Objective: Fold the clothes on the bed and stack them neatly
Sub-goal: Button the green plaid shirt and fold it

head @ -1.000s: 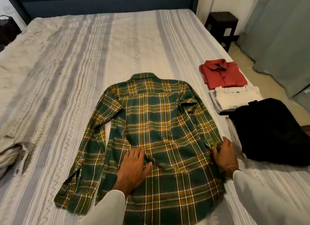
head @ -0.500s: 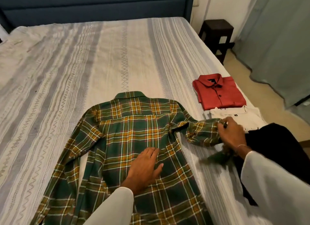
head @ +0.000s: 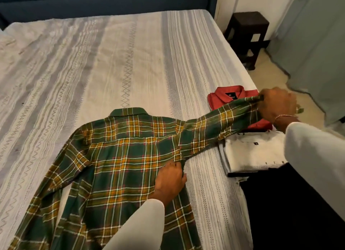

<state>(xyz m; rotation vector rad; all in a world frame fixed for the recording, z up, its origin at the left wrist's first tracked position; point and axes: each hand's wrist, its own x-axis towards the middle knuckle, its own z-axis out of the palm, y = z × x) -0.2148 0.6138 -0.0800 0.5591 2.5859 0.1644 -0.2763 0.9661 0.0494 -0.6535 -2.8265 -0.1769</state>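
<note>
Two hands engaged: right hand [head: 276, 104] grips plaid shirt [head: 127, 165] cuff toward 2 o'clock, left hand [head: 170, 180] pinches underarm seam; keep sleeve taut before folding.

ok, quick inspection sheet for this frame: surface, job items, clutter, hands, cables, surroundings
Surface: striped bedspread, flat.
Job's things: plaid shirt lying back up, right sleeve pulled out sideways; folded red shirt; folded white shirt; black garment, unfolded.
Clutter: nothing seen.
Hands: left hand pinches the shirt's side near the armpit; right hand grips the sleeve's cuff.
Cables: nothing seen.
Surroundings: dark headboard, dark stool, curtain.
</note>
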